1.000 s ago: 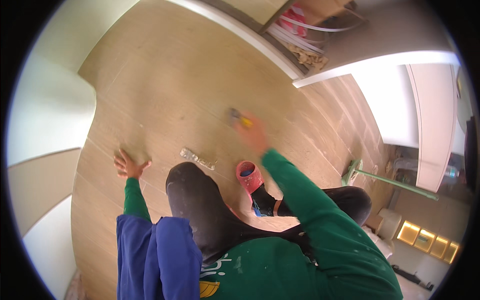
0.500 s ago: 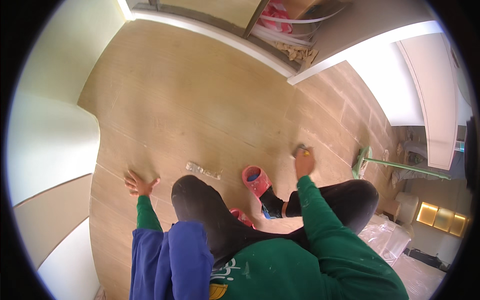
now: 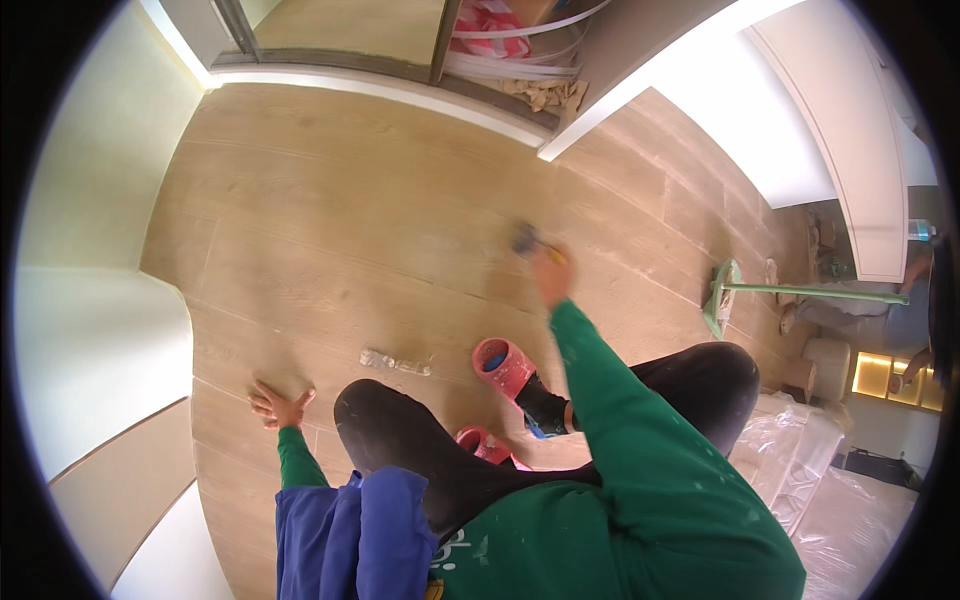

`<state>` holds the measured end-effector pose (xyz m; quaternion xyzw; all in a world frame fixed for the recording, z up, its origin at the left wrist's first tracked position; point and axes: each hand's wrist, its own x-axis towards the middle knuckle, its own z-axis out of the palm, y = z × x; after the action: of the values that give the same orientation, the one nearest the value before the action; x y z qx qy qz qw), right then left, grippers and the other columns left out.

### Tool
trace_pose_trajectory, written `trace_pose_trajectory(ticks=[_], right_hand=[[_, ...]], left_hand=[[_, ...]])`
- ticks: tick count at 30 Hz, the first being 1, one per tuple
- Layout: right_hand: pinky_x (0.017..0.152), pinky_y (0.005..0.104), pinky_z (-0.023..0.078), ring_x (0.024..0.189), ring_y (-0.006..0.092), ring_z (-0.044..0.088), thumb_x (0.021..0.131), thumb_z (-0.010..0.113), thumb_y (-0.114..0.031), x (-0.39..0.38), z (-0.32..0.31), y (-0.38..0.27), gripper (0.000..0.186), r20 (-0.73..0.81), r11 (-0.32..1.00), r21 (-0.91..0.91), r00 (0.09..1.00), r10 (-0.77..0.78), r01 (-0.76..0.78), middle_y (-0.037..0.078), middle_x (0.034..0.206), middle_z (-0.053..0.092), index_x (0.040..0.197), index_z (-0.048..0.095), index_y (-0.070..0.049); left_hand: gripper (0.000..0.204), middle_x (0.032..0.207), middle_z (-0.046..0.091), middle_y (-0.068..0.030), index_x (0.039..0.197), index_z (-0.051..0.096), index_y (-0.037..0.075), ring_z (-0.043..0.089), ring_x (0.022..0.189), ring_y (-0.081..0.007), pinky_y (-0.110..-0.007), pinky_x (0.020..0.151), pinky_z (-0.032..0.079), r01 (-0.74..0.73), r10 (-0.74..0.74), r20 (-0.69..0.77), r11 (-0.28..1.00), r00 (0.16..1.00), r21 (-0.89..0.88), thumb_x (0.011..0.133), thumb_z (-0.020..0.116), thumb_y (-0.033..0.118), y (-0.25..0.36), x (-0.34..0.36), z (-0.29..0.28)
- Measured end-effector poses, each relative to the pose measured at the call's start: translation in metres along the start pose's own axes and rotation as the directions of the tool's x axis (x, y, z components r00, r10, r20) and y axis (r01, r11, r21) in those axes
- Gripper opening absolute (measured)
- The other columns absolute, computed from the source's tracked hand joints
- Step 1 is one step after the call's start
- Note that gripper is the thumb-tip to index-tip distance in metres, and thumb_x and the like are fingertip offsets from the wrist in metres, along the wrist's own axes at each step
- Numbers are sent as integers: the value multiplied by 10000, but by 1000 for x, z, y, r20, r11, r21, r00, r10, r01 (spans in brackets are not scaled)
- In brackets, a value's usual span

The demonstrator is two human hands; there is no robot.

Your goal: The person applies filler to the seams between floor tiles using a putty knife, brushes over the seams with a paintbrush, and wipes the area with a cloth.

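My right hand [image 3: 553, 272] is closed around a small tool [image 3: 524, 238] with a dark head and a bit of yellow by the fingers. Motion blurs the tool, so its exact kind does not show. Its head is at the wood-look floor [image 3: 350, 200], ahead of my feet. On the left, my left hand [image 3: 281, 406] lies on the floor with its fingers spread, holding nothing. A crumpled, whitish see-through strip [image 3: 395, 363] lies between that hand and my pink clog [image 3: 505, 368].
A green long-handled floor tool [image 3: 810, 292] is at the right, near another person's leg [image 3: 845, 312]. Plastic-wrapped furniture [image 3: 800, 440] stands at lower right. Ahead runs a white frame edge [image 3: 400, 95], with a cabinet holding bundled strips [image 3: 510, 68]. A pale wall [image 3: 110, 320] bounds the left.
My right hand has moved forward and to the left across the floor with the tool. The left hand stays planted. The view has shifted slightly, showing more of the cabinet ahead.
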<state>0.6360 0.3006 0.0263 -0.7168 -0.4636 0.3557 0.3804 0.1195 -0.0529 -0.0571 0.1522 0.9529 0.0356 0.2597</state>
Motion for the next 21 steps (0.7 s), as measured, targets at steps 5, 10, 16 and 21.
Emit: trace_pose_trajectory(ticks=[5, 10, 16, 21], right_hand=[[707, 453, 521, 799, 342, 694, 902, 660, -216, -19, -105, 15, 234, -376, 874, -479, 920, -114, -88, 183, 886, 714, 1012, 674, -9], [736, 446, 522, 869, 364, 689, 922, 659, -197, -42, 87, -80, 229, -69, 870, -189, 878, -473, 454, 194, 941, 715, 1104, 676, -60], [632, 350, 493, 672, 175, 596, 927, 670, -222, 40, 85, -44, 160, 67, 998, 21, 996, -61, 60, 43, 760, 657, 937, 682, -63], [619, 367, 505, 680, 225, 633, 893, 694, -183, 63, -134, 48, 156, -361, 951, -275, 932, 34, -141, 95, 794, 675, 942, 672, -37]], left_hand=[[1609, 1675, -224, -156, 1609, -150, 313, -205, 1536, -400, -762, 1123, -7, 23, -22, -2, 999, 1000, 37, 473, 957, 578, -3, 7, -2], [1610, 1680, -211, -152, 1610, -145, 321, -199, 1537, -401, -760, 1124, -7, -9, 9, -25, 1000, 1000, 23, 467, 959, 581, 1, 7, -3], [1599, 1684, -195, -153, 1613, -129, 328, -180, 1542, -403, -751, 1132, -1, 4, -2, -24, 999, 1000, 48, 470, 961, 571, 0, 12, 2], [1599, 1682, -189, -166, 1613, -128, 328, -160, 1546, -405, -767, 1122, 14, 11, -9, -52, 999, 999, 39, 467, 960, 573, -17, 19, 2]])
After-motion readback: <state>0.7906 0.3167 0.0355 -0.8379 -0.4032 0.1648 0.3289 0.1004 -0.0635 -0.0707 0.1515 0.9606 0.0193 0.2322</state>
